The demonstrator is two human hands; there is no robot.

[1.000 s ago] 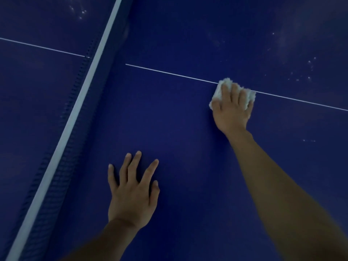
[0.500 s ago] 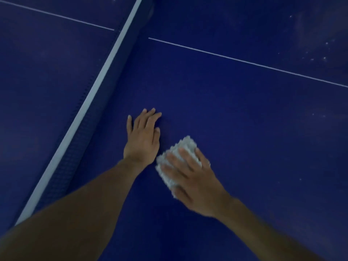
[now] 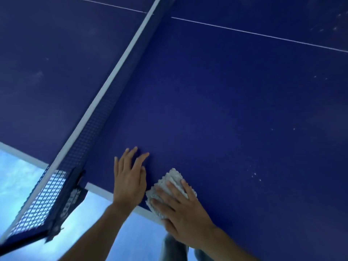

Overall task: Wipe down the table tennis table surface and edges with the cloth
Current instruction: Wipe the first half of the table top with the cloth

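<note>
Your right hand [image 3: 184, 213], fingers flat, presses the crumpled white cloth [image 3: 170, 182] on the edge of the blue table tennis table [image 3: 226, 110] near the mesh net [image 3: 88, 129]. Your left hand [image 3: 130, 183] lies flat and empty. White specks [image 3: 255, 175] farther from the net suggest the job is unfinished.

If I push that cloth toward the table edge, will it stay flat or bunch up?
Probably bunches: the cloth is crumpled in folds under the right hand, so it looks floppy. It likely slides easily on the smooth table, and would droop over the edge.

L hand [image 3: 130, 178] flat, fingers spread; R hand [image 3: 181, 210] palm-down just beside, fingers straight.
</note>
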